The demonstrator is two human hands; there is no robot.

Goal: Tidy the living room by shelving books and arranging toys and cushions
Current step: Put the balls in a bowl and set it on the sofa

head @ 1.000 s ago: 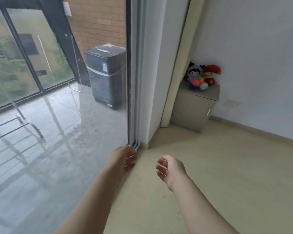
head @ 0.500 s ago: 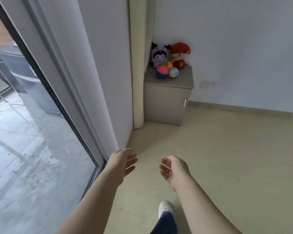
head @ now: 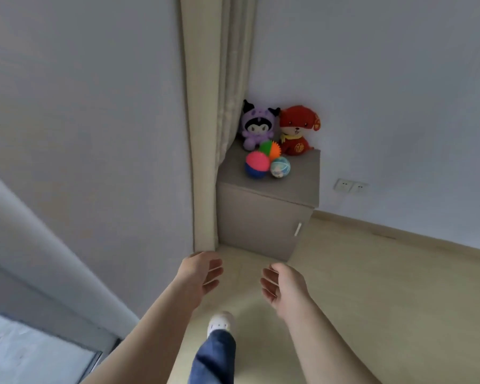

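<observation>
Facing: cabinet (head: 261, 217), grey, right of centre in the frame, set on the floor (head: 372, 300) in the room corner, back against the wall (head: 385, 79).
Toys: five counted, all on the cabinet top, none in hand.
Purple plush (head: 257, 126): upright at the top's rear left, pressed against the curtain (head: 214, 106).
Red plush (head: 297, 131): upright at the rear right, touching the purple plush and backed to the wall.
Spiky ball (head: 270, 149): green and orange, just in front of the two plushes, between them.
Pink ball (head: 257, 164): pink over blue, nearer the front edge, just below the spiky ball in the frame.
Pale ball (head: 280, 167): immediately right of the pink ball; contact appeared likely but could not be confirmed.
Left hand (head: 198, 275): lower centre, fingers loose and slightly curved, palm turned inward, holding nothing, above the floor and short of the cabinet.
Right hand (head: 284, 286): beside it, fingers likewise loose, palm inward, empty.
Curtain: cream, hung from the frame's top to the floor along the cabinet's left side.
Handle (head: 298, 229): small, pale, at the door's right edge.
Sockets (head: 350, 186): two white plates on the wall, right of the cabinet.
Leg (head: 215, 358): blue trouser with white shoe (head: 219, 322), bottom centre, between the forearms.
Glass (head: 25, 353): pane at lower left, blurred.
</observation>
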